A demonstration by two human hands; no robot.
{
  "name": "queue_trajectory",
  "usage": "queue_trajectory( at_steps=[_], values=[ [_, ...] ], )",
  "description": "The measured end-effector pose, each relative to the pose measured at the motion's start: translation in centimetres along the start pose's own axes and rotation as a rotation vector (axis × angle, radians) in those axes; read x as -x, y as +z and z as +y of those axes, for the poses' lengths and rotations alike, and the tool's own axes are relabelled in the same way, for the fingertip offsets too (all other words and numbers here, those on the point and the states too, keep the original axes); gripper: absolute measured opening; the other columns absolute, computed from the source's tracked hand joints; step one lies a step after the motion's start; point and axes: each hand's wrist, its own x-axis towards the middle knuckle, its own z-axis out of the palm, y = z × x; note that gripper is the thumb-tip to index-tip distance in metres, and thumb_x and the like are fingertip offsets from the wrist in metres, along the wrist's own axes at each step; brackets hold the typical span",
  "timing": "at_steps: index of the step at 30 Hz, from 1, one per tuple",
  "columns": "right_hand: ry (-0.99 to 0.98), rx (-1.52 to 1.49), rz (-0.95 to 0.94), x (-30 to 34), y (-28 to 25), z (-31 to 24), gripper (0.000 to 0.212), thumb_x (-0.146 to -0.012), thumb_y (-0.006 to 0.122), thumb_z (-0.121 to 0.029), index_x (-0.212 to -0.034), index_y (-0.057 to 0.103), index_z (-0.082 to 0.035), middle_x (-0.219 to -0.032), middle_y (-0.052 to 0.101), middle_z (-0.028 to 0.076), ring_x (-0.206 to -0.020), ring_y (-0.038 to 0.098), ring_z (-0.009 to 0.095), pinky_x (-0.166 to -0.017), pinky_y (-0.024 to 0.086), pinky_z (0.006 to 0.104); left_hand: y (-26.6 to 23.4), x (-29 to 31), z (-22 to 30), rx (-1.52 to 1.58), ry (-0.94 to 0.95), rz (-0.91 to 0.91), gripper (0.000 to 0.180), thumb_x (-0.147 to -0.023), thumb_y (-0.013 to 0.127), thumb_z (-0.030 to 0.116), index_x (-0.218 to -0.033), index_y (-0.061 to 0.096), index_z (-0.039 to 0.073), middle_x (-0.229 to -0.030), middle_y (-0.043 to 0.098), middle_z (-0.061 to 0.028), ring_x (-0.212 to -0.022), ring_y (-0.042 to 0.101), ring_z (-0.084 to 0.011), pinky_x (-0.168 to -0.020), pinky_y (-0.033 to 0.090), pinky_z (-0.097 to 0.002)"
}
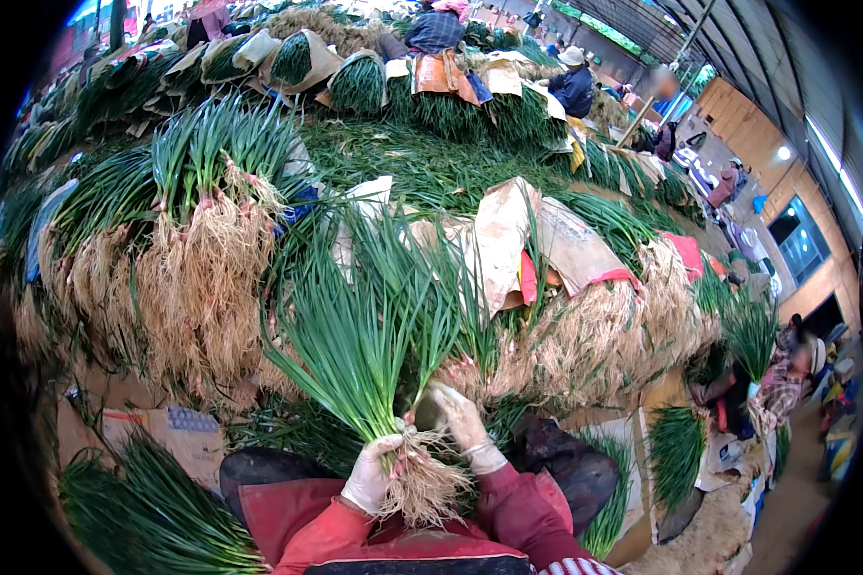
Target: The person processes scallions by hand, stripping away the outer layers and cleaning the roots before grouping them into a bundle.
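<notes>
A person in red sleeves (pixel 513 503) and white gloves handles a bunch of green onions (pixel 355 335). The left hand (pixel 372 474) is closed around the base of the bunch, its fingers gripping just above the roots. Long green leaves fan out beyond these fingers; pale, tangled roots (pixel 424 489) hang to their right, over the lap. The right hand (pixel 462 422) is just beside the bunch, fingers curved toward the stems and slightly blurred; whether they grip a stem, I cannot tell.

Beyond the fingers of both hands, a long heap of onions (pixel 206 287) spreads to either side, shaggy roots facing the person. Tan sacks (pixel 575 240) cover part of it beyond the right fingers. Left of the left fingers, a loose pile of onions (pixel 158 508) lies beside a flat tan sheet (pixel 187 446). Well to the right of the right fingers is a co-worker (pixel 781 388) in a pale hat, near an upright bunch (pixel 751 335).
</notes>
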Motion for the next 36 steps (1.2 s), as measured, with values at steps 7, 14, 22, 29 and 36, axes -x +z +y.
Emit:
queue_trajectory(
  at_steps=[7,14,22,29,36],
  values=[
    [-0.056,-0.339,-0.045,0.7,3.9,-1.2,0.042,-0.098,0.049,-0.042,-0.088,0.062,-0.003,-0.066,0.059,0.004,-0.059,0.060,0.016,-0.055,0.048,0.0273,-1.6,-0.7,-0.8,0.092,-0.015,0.096,0.027,-0.084,0.057,0.012,-0.109,0.056,0.002,-0.075,0.064,-0.0078,-0.060,0.062,-0.0199,-0.062,0.057,-0.0350],
    [-0.439,0.843,0.358,-2.3,-2.7,3.8,0.027,-0.091,0.058,-0.031,-0.082,0.067,-0.007,-0.066,0.066,0.007,-0.059,0.064,0.019,-0.054,0.050,0.0327,1.3,0.5,-0.1,-0.015,0.043,0.033,0.036,-0.084,0.056,0.010,-0.119,0.054,-0.003,-0.076,0.060,-0.0023,-0.061,0.059,-0.0108,-0.051,0.050,-0.0221],
    [-0.077,0.974,-0.116,2.8,-3.7,1.4,0.040,-0.088,0.055,-0.045,-0.106,0.068,-0.012,-0.095,0.070,0.015,-0.085,0.067,0.032,-0.074,0.053,0.0403,0.5,0.3,-0.4,-0.044,0.074,0.079,0.031,-0.085,0.058,0.009,-0.114,0.056,0.000,-0.094,0.065,-0.0067,-0.063,0.060,-0.0113,-0.054,0.051,-0.0212],
    [-0.206,0.349,-0.064,2.7,0.1,-2.9,0.033,-0.094,0.053,-0.036,-0.097,0.065,-0.006,-0.080,0.066,0.019,-0.074,0.066,0.035,-0.066,0.052,0.0402,-0.3,-0.6,-0.8,-0.243,-0.046,0.119,0.028,-0.085,0.059,0.009,-0.112,0.057,0.002,-0.077,0.063,-0.0059,-0.058,0.061,-0.0145,-0.048,0.050,-0.0236],
    [-0.266,1.010,-0.405,2.8,-2.4,-3.7,0.049,-0.098,0.032,-0.046,-0.097,0.067,-0.012,-0.085,0.067,0.016,-0.077,0.064,0.035,-0.074,0.051,0.0447,-1.3,-1.8,-1.3,-0.159,0.013,0.040,0.028,-0.084,0.057,0.009,-0.111,0.054,0.002,-0.111,0.063,-0.0118,-0.072,0.066,-0.0180,-0.058,0.055,-0.0266]
  ],
)
